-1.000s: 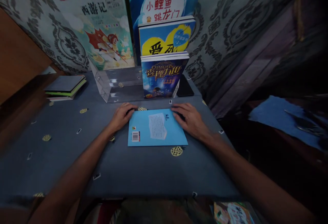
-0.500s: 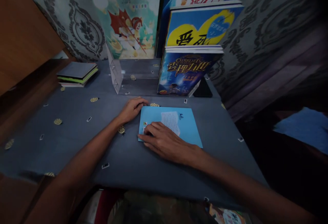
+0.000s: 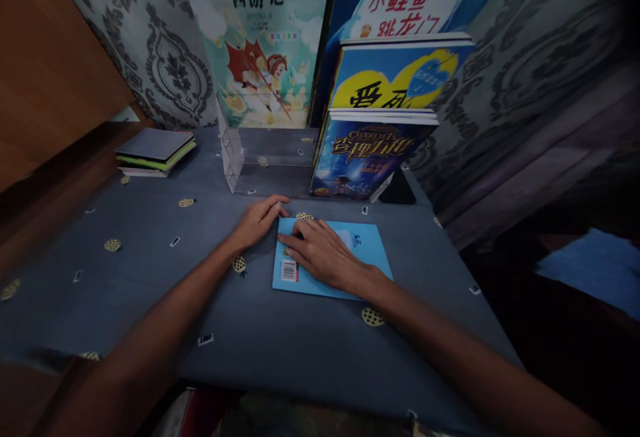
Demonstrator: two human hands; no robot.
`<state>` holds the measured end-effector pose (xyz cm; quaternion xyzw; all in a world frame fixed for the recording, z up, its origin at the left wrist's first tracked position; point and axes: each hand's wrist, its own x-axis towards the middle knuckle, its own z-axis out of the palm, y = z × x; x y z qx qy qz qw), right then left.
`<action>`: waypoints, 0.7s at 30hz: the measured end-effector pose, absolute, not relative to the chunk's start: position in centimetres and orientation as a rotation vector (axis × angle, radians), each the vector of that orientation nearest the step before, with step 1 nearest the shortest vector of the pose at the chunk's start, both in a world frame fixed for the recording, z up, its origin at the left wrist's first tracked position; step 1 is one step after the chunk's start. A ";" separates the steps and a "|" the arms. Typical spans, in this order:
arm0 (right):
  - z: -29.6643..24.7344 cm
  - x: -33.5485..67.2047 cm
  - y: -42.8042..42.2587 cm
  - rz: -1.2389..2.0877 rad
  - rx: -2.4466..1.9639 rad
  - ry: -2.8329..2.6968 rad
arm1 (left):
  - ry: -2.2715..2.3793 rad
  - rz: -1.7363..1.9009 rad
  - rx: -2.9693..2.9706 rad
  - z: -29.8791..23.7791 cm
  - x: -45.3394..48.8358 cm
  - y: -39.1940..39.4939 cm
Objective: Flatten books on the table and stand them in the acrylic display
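Grey pineapple-print desk (image 3: 260, 344), patterned backdrop (image 3: 175, 67) behind, blue book (image 3: 374, 250) flat mid-desk, left hand (image 3: 261, 221) at its far-left corner, grip unclear, right hand (image 3: 320, 252) loosely spread atop, shifted farther back, barcode (image 3: 289, 270) now uncovered

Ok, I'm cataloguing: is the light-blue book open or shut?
Shut: the light-blue book lies flat under the right hand, barcode side up.

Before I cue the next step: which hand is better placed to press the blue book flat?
Probably the right hand: it lies across the blue book, whereas the left hand is at the far left corner, mostly beside the book.
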<state>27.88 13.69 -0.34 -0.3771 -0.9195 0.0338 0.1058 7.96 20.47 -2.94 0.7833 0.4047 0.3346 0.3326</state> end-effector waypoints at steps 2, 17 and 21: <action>-0.3 27.8 14.2 0.089 -1.167 -2.693 | 1.068 0.872 2.054 -2.8 8.0 20.4; -0.1 27.2 14.0 0.026 -1.375 -2.605 | 1.017 0.795 2.360 -2.3 7.7 19.5; 0.0 28.2 13.7 -0.009 -1.442 -2.586 | 0.986 0.805 2.475 -2.1 7.7 19.3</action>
